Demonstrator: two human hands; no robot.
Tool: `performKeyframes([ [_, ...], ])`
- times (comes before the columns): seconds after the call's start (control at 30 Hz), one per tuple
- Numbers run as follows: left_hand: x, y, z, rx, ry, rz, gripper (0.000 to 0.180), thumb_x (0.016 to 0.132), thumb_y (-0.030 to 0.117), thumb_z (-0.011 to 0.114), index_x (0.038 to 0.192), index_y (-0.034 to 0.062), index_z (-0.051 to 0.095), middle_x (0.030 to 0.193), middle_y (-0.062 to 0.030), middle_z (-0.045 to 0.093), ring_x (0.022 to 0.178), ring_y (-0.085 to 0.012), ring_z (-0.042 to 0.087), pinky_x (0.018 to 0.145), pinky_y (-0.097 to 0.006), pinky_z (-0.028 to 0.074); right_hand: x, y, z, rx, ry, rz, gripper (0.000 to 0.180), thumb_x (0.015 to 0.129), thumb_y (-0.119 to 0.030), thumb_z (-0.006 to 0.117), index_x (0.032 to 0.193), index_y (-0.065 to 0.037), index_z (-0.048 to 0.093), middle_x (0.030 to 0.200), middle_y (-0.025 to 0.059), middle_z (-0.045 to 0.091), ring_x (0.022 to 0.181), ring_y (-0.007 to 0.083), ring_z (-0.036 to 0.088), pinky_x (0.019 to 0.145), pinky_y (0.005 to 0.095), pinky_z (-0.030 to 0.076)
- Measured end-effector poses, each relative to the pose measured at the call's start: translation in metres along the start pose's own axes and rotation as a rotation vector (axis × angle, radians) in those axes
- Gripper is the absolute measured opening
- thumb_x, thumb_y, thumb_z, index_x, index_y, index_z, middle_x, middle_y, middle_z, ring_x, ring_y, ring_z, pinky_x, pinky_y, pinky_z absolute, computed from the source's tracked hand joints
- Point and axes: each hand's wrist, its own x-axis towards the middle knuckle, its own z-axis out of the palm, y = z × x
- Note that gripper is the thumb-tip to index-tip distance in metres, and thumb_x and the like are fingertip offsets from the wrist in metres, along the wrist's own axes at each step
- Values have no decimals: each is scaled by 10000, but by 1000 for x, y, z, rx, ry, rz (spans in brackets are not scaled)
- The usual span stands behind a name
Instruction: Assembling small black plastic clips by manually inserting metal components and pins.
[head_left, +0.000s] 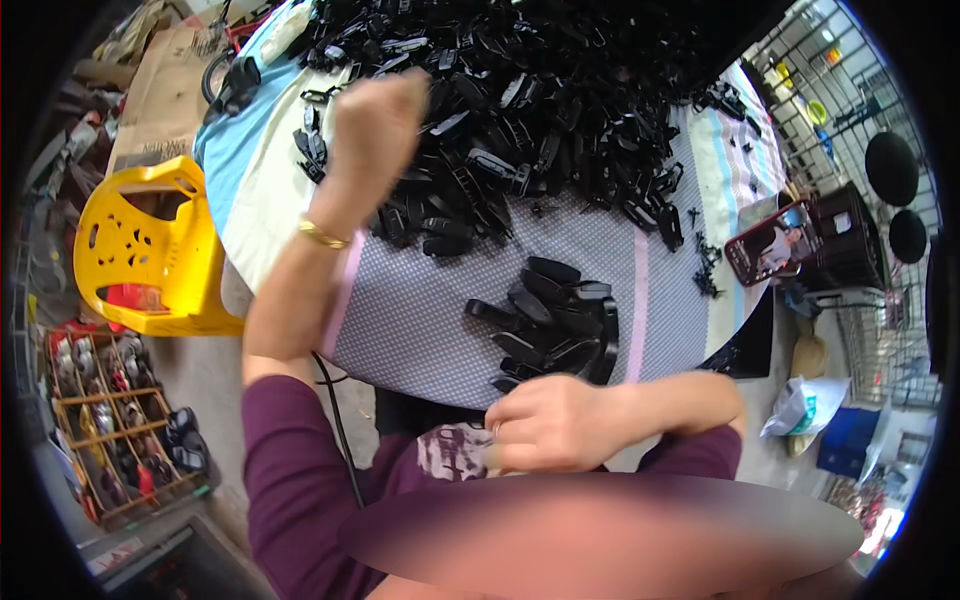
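Observation:
My left hand [378, 125], a gold bracelet at its wrist, is raised over the left side of a big heap of black plastic clip-like parts [510, 165]. Its fingers are curled in and slightly blurred, and whatever they may hold is hidden. Close to my chest, my right hand [550, 422] has its fingers bent together at the table's near edge; I cannot make out anything inside it. Just beyond the right hand lies a smaller pile of smooth, curved black pieces [555, 325], apart from the heap.
A patterned cloth [420, 310] covers the round table. Tiny black bits [707, 268] lie scattered at right, beside a phone [770, 245] propped against a dark box [845, 240]. A yellow plastic chair [205, 270] stands left, near a divided rack [115, 420]. A wire grid [850, 90] rises at right.

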Motion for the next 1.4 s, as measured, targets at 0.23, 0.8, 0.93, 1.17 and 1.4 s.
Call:
performKeyframes([
  [0.23, -10, 36, -5, -1142, -523, -539, 535, 945, 472, 412, 613, 58, 485, 572, -12, 481, 542, -103, 450, 520, -224, 371, 9, 36, -55, 18, 376, 570, 533, 792, -296, 710, 1181, 3, 501, 1012, 97, 617, 958, 167, 608, 849, 297, 469],
  [0.8, -30, 55, -2, -1488, -1006, -712, 305, 903, 330, 564, 848, 34, 616, 731, -34, 575, 602, -109, 554, 591, -244, 473, 42, 70, -43, 456, 391, 573, 713, 676, -106, 805, 1271, 6, 429, 1008, 76, 618, 988, 176, 598, 931, 330, 451],
  [0.93, -25, 55, -3, -1272, -846, -525, 272, 880, 275, 572, 883, 12, 643, 707, -13, 593, 612, -87, 571, 602, -219, 476, 40, 70, -42, 382, 477, 422, 688, 685, -83, 792, 1266, 4, 434, 1007, 73, 622, 984, 161, 600, 928, 322, 456],
  [1.17, -25, 56, -3, -973, -865, -504, 165, 825, 132, 605, 929, 11, 650, 717, -32, 629, 680, -87, 602, 657, -236, 495, 37, 70, -39, 321, 417, 553, 704, 682, -21, 770, 1291, -5, 417, 1073, 102, 609, 1040, 164, 579, 952, 321, 437],
  [1.4, -22, 58, -10, -882, -341, -301, 670, 758, 103, 724, 1322, 47, 367, 1136, -97, 547, 989, -145, 559, 849, -277, 477, 31, 73, -41, 443, 587, 562, 605, 858, -248, 607, 1347, -6, 346, 1158, 127, 562, 1094, 198, 548, 963, 327, 419],
])
